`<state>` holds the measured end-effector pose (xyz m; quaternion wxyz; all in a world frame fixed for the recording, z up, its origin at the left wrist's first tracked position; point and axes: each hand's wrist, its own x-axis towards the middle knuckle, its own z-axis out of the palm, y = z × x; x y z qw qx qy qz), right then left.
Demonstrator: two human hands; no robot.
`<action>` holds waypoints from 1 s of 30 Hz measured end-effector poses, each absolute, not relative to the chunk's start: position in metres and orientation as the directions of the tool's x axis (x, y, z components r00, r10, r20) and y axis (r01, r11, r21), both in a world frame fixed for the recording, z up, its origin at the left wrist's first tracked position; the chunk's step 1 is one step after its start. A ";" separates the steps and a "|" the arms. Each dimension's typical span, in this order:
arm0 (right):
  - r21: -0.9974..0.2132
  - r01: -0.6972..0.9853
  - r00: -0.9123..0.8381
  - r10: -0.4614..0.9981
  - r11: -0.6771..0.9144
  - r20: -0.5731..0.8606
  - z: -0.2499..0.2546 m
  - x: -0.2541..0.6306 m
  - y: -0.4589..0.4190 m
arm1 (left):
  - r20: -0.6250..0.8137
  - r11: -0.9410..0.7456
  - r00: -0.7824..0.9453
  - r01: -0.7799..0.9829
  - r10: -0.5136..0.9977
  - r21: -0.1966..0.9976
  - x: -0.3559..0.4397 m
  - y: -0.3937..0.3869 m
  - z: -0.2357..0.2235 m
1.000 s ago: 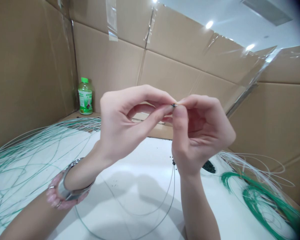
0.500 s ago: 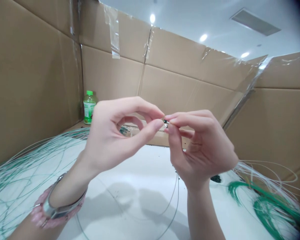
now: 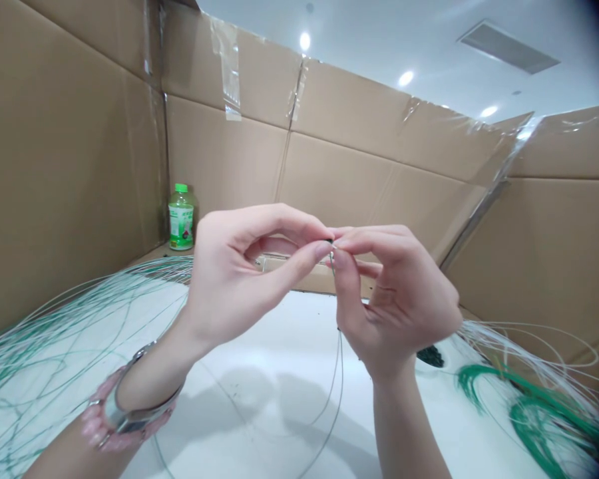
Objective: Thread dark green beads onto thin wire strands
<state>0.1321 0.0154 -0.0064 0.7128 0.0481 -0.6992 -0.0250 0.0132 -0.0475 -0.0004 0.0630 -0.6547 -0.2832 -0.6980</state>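
My left hand (image 3: 234, 286) is raised above the white tabletop (image 3: 259, 332), thumb and forefinger pinched on a tiny dark piece (image 3: 330, 241), perhaps a small connector. Most of that piece is hidden by the fingertips. Against it, my right hand (image 3: 404, 299) pinches the end of a thin green wire (image 3: 333, 265) between thumb and fingers. The fingertips of both hands meet. Below the right hand, thin wire strands (image 3: 340, 379) hang and curve down to the tabletop. Whether the wire end sits inside the dark piece I cannot tell.
Loose green and white wires (image 3: 80, 326) spread over the left side. At right lie a green wire bundle (image 3: 534, 412) and a pile of small dark pieces (image 3: 430, 356). A green bottle (image 3: 181, 219) stands at the back left, before cardboard walls (image 3: 339, 153).
Both hands have come closer together at the fingertips; the right hand has shifted slightly left. The dark piece is more covered now, and the wire shows hanging below the fingertips.
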 end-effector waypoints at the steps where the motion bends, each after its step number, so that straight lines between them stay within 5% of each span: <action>1: 0.094 -0.024 0.013 -0.094 0.995 0.996 -0.007 0.133 0.015 | 0.951 -0.831 -0.150 0.462 0.272 0.311 0.013 -0.046 -0.001; 6: -0.003 -0.006 0.073 0.003 1.000 0.997 -0.006 0.139 0.012 | 0.933 -0.829 -0.271 0.443 0.239 0.341 0.004 -0.041 0.001; 13: -0.189 -0.210 -0.054 0.181 0.959 0.982 -0.006 0.134 0.000 | 0.851 -0.866 -0.211 0.042 0.480 0.499 0.004 -0.032 0.000; 18: -0.164 -0.171 -0.024 0.163 0.971 0.986 -0.005 0.136 -0.004 | 0.818 -0.840 -0.196 -0.076 0.540 0.537 0.009 -0.030 -0.002; 30: -0.131 -0.133 0.111 0.146 0.982 0.983 -0.006 0.133 -0.006 | 0.834 -0.849 -0.168 -0.045 0.526 0.527 0.012 -0.033 -0.003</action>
